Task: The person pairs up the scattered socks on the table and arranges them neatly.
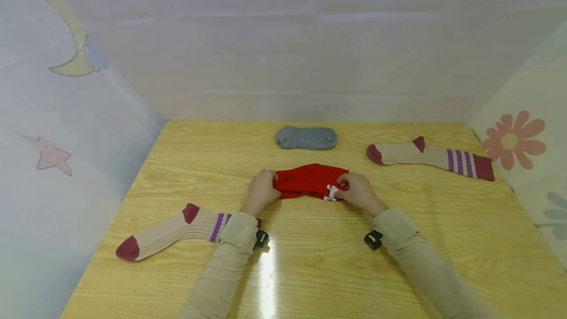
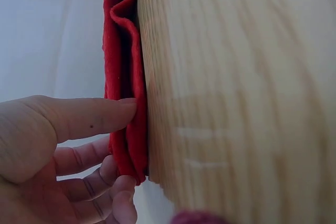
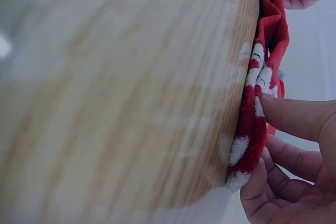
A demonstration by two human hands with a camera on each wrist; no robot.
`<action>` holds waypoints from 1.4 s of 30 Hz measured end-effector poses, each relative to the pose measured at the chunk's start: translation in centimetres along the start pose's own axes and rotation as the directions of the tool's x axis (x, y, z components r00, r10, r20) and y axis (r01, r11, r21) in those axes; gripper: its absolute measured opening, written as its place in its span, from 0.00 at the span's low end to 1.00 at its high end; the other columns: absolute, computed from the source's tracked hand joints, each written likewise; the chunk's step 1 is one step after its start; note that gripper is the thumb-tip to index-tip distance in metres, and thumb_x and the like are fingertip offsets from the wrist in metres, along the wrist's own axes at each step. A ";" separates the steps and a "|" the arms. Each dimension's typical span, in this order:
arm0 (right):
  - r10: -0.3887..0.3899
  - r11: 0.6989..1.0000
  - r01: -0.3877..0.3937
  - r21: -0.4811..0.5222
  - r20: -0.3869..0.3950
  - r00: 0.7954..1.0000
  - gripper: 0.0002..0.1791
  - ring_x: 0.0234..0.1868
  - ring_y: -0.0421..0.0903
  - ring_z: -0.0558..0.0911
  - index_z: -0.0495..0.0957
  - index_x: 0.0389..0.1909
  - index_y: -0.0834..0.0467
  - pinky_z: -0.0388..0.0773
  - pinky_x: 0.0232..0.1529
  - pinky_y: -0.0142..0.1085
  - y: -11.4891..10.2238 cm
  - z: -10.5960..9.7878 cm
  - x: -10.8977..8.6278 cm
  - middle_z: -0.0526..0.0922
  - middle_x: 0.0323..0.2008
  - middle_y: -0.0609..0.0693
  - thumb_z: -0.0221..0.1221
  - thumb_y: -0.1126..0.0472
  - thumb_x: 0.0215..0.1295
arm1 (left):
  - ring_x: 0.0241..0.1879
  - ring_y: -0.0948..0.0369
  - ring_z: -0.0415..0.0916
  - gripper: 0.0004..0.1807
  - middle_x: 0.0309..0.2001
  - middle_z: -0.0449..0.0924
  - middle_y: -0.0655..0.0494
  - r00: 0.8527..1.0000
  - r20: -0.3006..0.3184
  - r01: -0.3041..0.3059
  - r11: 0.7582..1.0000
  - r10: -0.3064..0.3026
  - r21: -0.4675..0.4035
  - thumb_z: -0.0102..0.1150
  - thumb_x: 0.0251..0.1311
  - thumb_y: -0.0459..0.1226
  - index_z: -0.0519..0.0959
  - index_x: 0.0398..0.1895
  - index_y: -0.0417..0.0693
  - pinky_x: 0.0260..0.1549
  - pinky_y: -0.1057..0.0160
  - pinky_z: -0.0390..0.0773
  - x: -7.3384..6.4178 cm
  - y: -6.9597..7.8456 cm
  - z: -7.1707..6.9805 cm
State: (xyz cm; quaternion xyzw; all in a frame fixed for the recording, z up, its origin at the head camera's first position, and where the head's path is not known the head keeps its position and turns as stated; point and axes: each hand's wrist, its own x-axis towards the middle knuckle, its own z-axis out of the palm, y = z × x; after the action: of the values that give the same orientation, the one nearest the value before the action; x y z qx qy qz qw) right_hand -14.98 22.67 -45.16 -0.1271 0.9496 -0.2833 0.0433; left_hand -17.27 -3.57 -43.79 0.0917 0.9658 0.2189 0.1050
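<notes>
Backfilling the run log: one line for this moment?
left hand: grips red fabric, left end; right hand: grips right end; gray fabric: behind red; striped sock: near left; other striped sock: far right

Looks like matt knit cloth in the red socks [image 1: 305, 180], with fuzzy white patches [image 3: 239, 150], matt knit in the grey socks [image 1: 306, 138], ribbed knit in the striped socks [image 1: 164, 235], and smooth, glossy wood grain on the tabletop [image 1: 319, 270].

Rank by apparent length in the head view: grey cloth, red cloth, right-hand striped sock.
1. Right-hand striped sock
2. Red cloth
3. Grey cloth
Red cloth lies nearest, so true sizes may differ.
</notes>
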 end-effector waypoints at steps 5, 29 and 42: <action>0.019 1.000 -0.019 0.005 -0.004 1.000 0.14 0.32 0.50 0.74 0.78 0.35 0.69 0.71 0.37 0.43 0.0 0.1 0.2 0.77 0.29 0.56 0.66 0.65 0.49 | 0.40 0.52 0.73 0.17 0.39 0.73 0.48 1.000 -0.006 0.008 1.000 -0.008 0.001 0.68 0.43 0.33 0.77 0.39 0.42 0.37 0.55 0.74 0.1 0.1 -0.1; 0.009 1.000 -0.009 -0.004 -0.067 0.998 0.13 0.32 0.52 0.75 0.78 0.34 0.69 0.72 0.36 0.45 0.5 0.2 1.6 0.78 0.31 0.58 0.65 0.66 0.49 | 0.39 0.54 0.72 0.17 0.38 0.73 0.49 0.998 -0.038 0.048 0.999 -0.048 -0.010 0.64 0.44 0.31 0.77 0.41 0.43 0.36 0.58 0.73 1.9 -0.2 0.0; 0.139 0.986 -0.150 -0.075 -0.132 0.981 0.22 0.29 0.53 0.72 0.75 0.34 0.72 0.69 0.31 0.42 0.1 -0.5 1.9 0.75 0.25 0.58 0.67 0.56 0.49 | 0.39 0.50 0.72 0.19 0.41 0.70 0.45 0.996 -0.065 0.048 0.995 -0.054 -0.086 0.65 0.43 0.31 0.74 0.42 0.38 0.40 0.57 0.73 2.7 -0.4 0.0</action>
State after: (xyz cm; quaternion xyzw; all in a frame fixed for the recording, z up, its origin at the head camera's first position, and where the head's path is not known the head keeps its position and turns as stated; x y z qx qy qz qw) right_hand -16.90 22.54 -44.87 -0.0411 0.9683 -0.2463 -0.0019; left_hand -19.92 -3.27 -44.42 0.0550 0.9606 0.2598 0.0820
